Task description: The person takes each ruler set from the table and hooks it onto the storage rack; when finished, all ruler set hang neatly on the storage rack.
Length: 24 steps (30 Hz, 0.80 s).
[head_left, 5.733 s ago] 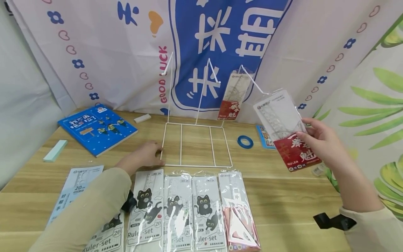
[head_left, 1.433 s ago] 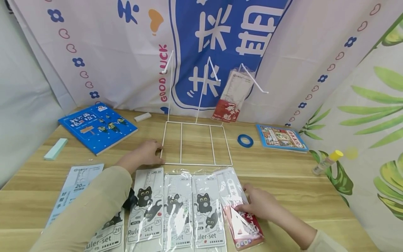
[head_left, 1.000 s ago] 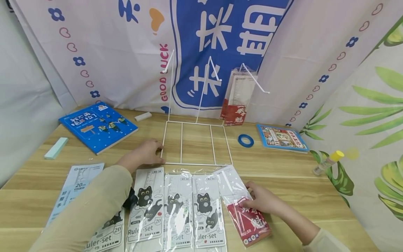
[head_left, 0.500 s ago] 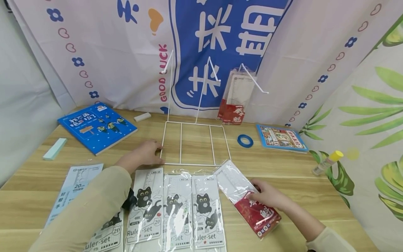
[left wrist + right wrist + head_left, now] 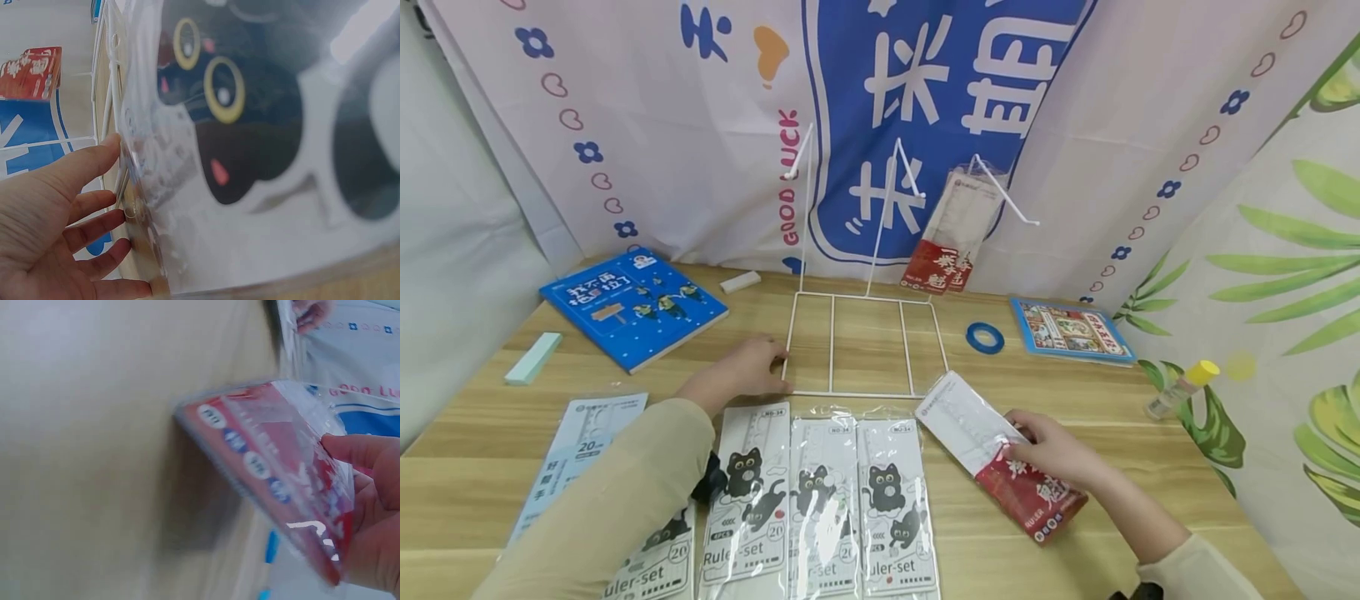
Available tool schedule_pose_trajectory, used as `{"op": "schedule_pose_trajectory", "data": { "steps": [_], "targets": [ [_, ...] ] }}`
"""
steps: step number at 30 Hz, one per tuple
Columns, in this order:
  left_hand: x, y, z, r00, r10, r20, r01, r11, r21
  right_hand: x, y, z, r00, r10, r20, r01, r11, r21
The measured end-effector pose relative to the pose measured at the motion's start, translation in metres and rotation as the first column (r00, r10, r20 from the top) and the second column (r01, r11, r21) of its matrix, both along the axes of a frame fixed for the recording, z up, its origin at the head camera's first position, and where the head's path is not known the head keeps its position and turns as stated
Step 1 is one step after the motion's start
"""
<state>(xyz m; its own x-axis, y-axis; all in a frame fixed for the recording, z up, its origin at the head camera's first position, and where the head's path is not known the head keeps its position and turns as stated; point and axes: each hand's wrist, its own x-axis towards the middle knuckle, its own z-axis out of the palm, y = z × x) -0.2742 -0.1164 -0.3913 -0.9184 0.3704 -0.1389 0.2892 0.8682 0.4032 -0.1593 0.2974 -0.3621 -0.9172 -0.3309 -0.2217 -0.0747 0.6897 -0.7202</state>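
Note:
In the head view, my right hand (image 5: 1060,450) pinches a clear-sleeved ruler set (image 5: 988,458), white at the top and red below, by its right edge. It is tilted just in front of the wire rack's right corner; the right wrist view shows its red end raised over the table, with the thumb on its face. My left hand (image 5: 741,367) rests at the left side of the white wire rack (image 5: 832,342). In the left wrist view its thumb touches the rack's wire and the other fingers are spread loosely. Red-and-white ruler sets (image 5: 958,217) hang on the rack's right hook.
Several cat-printed ruler sets (image 5: 887,492) lie in a row in front of the rack, with a blue ruler set (image 5: 580,442) at left. Around are a blue book (image 5: 632,308), an eraser (image 5: 740,282), blue tape (image 5: 985,326), a picture booklet (image 5: 1071,329) and a glue stick (image 5: 1183,387).
The ruler set my right hand held at the right hook now hangs there. The hand has since picked up another from the row's right end and moved it rightward and away. Left hand stays.

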Motion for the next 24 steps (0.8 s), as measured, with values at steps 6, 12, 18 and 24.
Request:
{"op": "schedule_pose_trajectory", "data": {
  "steps": [6, 12, 18, 24],
  "targets": [
    [0.002, 0.001, 0.002, 1.000, 0.006, 0.004, -0.006, 1.000, 0.005, -0.004, 0.012, 0.030, 0.996, -0.071, -0.055, 0.070, 0.997, -0.018],
    [0.002, 0.002, 0.003, 1.000, 0.000, -0.006, 0.000, 1.000, 0.002, -0.007, 0.023, 0.064, 0.981, -0.126, -0.149, 0.119, 0.991, -0.059],
    [0.002, 0.001, 0.003, 1.000, 0.003, -0.011, -0.003, 1.000, 0.005, -0.007, 0.030, 0.091, 0.940, -0.110, -0.323, 0.091, 0.993, -0.072],
    [0.001, 0.001, 0.002, 1.000, 0.011, 0.004, -0.011, 1.000, 0.004, -0.008, 0.037, 0.108, 0.902, -0.133, -0.410, 0.091, 0.988, -0.121]
  ]
}}
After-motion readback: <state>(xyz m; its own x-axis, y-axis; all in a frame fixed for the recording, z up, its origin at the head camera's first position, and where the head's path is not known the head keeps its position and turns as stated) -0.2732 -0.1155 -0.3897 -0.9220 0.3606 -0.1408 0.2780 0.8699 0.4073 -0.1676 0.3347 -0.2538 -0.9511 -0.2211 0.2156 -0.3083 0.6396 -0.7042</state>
